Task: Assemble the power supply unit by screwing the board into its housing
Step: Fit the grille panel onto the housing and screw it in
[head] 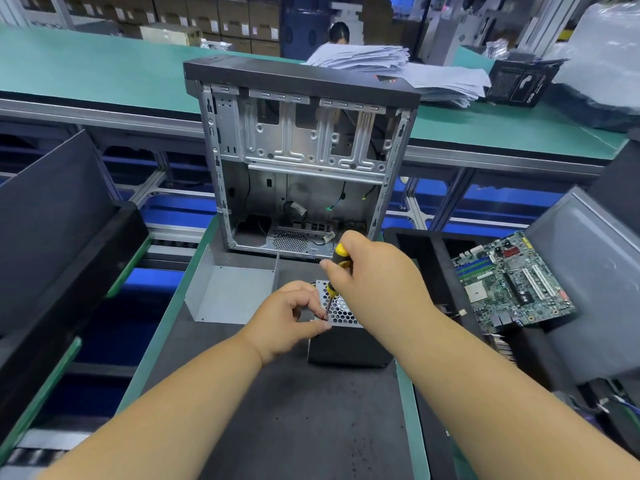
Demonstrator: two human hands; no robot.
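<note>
A black power supply unit (349, 344) stands on the dark mat, its silver honeycomb grille (341, 310) facing up. My right hand (374, 271) grips a yellow and black screwdriver (337, 261), whose shaft points down at the grille's left edge. My left hand (291, 317) holds the unit's upper left corner, with thumb and fingers pinching round the screwdriver tip. The screw itself is hidden by my fingers. A bent grey metal cover (232, 292) lies just left of the unit.
An open computer case (301, 157) stands upright behind the unit. A green motherboard (512, 282) lies in a black tray on the right. Black trays (59, 237) sit at the left. Stacked papers (398, 67) and a person are beyond the far green bench.
</note>
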